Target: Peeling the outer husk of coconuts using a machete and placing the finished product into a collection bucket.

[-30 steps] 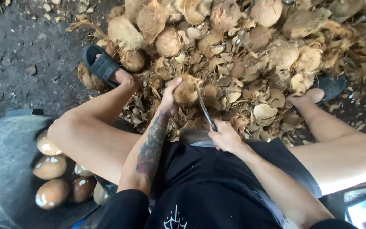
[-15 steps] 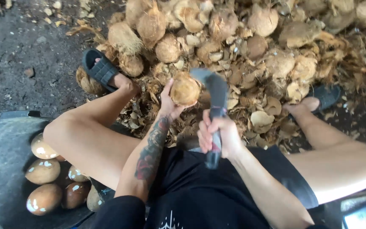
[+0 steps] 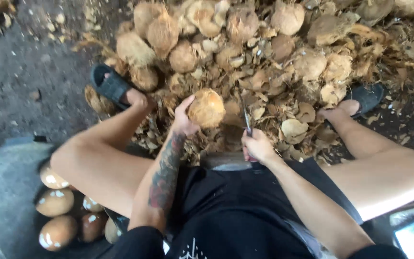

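- Head view looks down on a seated person, knees spread, bare legs either side; black shorts and shirt fill the bottom middle
- left hand [image 3: 184,116] grips a partly husked coconut [image 3: 206,108] from its left side, fingers wrapped round it; tattooed forearm runs up to it; coconut sits held between the knees, just above the husk litter
- right hand [image 3: 257,145] clenched round the handle of a knife [image 3: 246,116]; blade stands nearly upright, edge-on to the camera, just right of the coconut; cannot tell whether blade touches the coconut
- pile of coconuts [image 3: 226,33] and torn husk pieces spreads across the top and middle of the ground, ahead of both hands
- black sandal [image 3: 110,85] on the left foot at the pile's left edge; other sandal [image 3: 367,97] on the right foot, half among husks
- dark tub [image 3: 5,192] at lower left beside the left thigh; several peeled brown coconuts [image 3: 56,201] lie in it
- ground at upper left is dark dirt with small scraps
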